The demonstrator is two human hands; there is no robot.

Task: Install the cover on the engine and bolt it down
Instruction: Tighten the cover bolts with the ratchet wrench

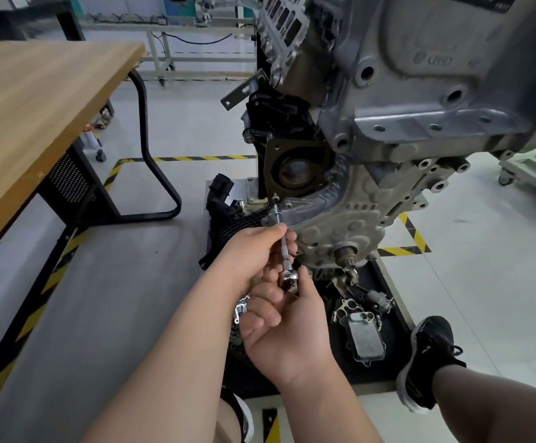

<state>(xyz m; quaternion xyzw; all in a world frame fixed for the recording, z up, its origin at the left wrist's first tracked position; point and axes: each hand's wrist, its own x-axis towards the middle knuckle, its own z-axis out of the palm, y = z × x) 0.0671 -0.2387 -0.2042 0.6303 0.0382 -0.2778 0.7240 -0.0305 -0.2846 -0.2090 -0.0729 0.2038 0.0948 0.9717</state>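
Hands, two of them, worked one slim socket driver (283, 243) against the engine (420, 100), which hung above a black base tray (391, 302). Only one cover (334, 225) was in play: a silver, dimpled casting already seated low on the engine's front face, below a single brown plate (273, 155) with one round opening. The driver's far tip met the cover's upper left corner, where a bolt would sit, though the bolt itself was too small to make out.

The left hand (252, 255) pinched the knurled shaft between thumb and fingertips, roughly midway along it. The right hand (287, 327) sat just below, its fingers curled round the one rounded ratchet head (289, 279) at the tool's near end. The two hands touched each other.

One threaded stub (345, 252) stuck out of the cover's lower edge. On the tray lay one flat grey finned plate (364, 342) among smaller loose parts I could not count.

One wooden table (36, 116) stood well apart on the left. Two shoes showed: one black shoe (428, 362) beside the tray on the right, and part of another shoe (244, 420) at the bottom edge. Yellow-and-black tape (196, 158) marked the floor.
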